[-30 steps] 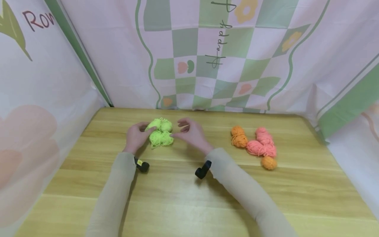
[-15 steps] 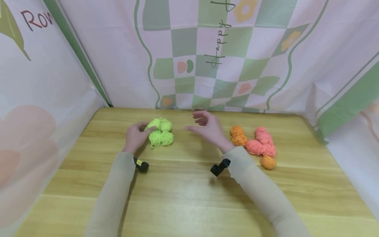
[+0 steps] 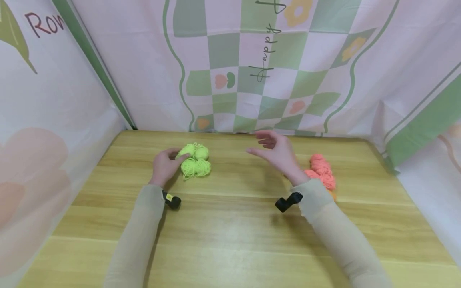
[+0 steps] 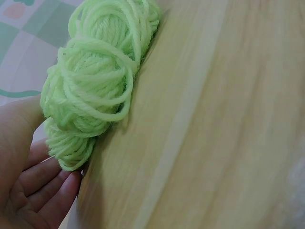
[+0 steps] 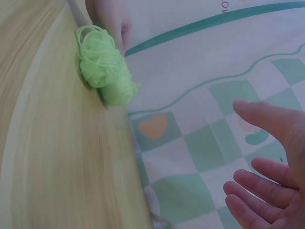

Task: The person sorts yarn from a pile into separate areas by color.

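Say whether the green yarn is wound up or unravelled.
Wound up: in the left wrist view, the green yarn shows strands wrapped into compact bundles, with a few looser loops on the outside.

green yarn (image 3: 196, 169): matt, stringy | table (image 3: 223, 232): smooth wood-grain, faint sheen | backdrop (image 3: 144, 80): creased cloth

Head camera: I wear it above my hands; faces forward and down, widest view, table (image 3: 223, 236) back to checked cloth (image 3: 248, 72). Left wrist camera (image 3: 173, 202): very near the green yarn (image 4: 88, 90), my left hand (image 4: 35, 188) at frame left, tabletop steeply tilted. Right wrist camera (image 3: 288, 202): faces leftward past my right hand (image 5: 283, 183), yarn farther off. Yarn, table and cloth shared by both wrist views.
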`<state>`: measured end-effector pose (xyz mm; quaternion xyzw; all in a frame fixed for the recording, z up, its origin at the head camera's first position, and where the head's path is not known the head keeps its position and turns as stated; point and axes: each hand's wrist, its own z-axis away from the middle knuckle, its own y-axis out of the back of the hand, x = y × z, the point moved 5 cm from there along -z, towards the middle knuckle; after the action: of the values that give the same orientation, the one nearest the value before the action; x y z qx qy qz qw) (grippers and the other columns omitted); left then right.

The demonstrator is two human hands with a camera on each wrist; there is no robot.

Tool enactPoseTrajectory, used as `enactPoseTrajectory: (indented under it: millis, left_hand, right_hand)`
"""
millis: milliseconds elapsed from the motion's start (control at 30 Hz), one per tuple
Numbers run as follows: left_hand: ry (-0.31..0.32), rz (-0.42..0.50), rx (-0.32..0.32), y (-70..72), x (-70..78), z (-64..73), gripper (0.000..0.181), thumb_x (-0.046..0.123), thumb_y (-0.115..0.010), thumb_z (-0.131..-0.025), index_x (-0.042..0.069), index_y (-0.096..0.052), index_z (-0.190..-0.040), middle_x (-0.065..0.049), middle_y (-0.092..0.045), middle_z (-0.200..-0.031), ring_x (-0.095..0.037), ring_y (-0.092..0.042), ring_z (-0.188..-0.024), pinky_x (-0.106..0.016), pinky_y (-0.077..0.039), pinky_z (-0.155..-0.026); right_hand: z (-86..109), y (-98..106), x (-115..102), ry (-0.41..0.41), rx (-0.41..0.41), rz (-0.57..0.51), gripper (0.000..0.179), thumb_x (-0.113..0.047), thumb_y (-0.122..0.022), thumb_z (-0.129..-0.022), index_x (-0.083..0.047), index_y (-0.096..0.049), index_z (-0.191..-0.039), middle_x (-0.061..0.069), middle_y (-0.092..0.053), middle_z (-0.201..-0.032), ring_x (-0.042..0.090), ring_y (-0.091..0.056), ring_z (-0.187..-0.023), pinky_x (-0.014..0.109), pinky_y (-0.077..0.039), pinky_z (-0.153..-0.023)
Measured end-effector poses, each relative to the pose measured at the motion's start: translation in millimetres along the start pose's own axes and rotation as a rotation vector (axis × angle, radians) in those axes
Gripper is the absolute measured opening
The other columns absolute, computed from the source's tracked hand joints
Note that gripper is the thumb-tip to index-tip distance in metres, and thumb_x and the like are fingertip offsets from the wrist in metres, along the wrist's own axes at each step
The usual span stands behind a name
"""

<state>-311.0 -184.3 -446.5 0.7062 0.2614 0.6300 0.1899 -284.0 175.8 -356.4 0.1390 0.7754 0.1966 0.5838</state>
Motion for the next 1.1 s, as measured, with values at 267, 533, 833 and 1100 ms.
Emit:
enactPoseTrajectory:
  millis: [267,533,833,1100]
  left_hand:
    - [0.0,-0.002,-0.001,0.5,0.9,0.9,0.055,0.044,-0.075,-0.092,0.004,-0.067,-0.128,-0.017,-0.068,-0.125,-0.034,-0.062,-0.114,-0.049,-0.048,-0.1]
    - [0.006,0.008,-0.002,1.4,1.0,0.8,0.054,0.043,-0.075,-0.092,0.004,-0.067,-0.129,-0.017,-0.068,-0.125,-0.035,-0.062,-0.114,-0.05,-0.047,-0.101]
    - [0.01,0.003,-0.006,1.5,1.2,0.7,0.055,0.043,-0.075,-0.092,0.004,-0.067,-0.129,-0.017,-0.068,-0.125,-0.035,-0.062,-0.114,-0.05,-0.047,-0.101]
    - [0.005,0.007,-0.009,0.9,0.8,0.7,0.056,0.045,-0.075,-0.092,0.004,-0.067,-0.129,-0.017,-0.068,-0.125,-0.035,-0.062,-0.114,-0.051,-0.047,-0.101]
  right_hand:
    - [7.4,28,8,-0.063,0.011,0.041,0.068,-0.044,-0.086,-0.082,-0.013,-0.061,-0.137,0.004,-0.063,-0.132,0.025,-0.059,-0.12,0.041,-0.047,-0.104]
    - [14.7,53,17,-0.076,0.039,0.085,0.073,-0.051,-0.084,-0.08,-0.017,-0.06,-0.139,0.004,-0.063,-0.132,0.027,-0.059,-0.12,0.042,-0.046,-0.104]
    - [25.5,75,28,-0.102,0.027,0.149,0.073,-0.049,-0.082,-0.084,-0.012,-0.057,-0.142,0.011,-0.061,-0.136,0.032,-0.057,-0.123,0.047,-0.044,-0.105]
    - [32.9,85,39,-0.136,0.002,0.201,0.079,-0.051,-0.081,-0.084,-0.005,-0.055,-0.143,0.017,-0.058,-0.14,0.039,-0.055,-0.125,0.051,-0.044,-0.105]
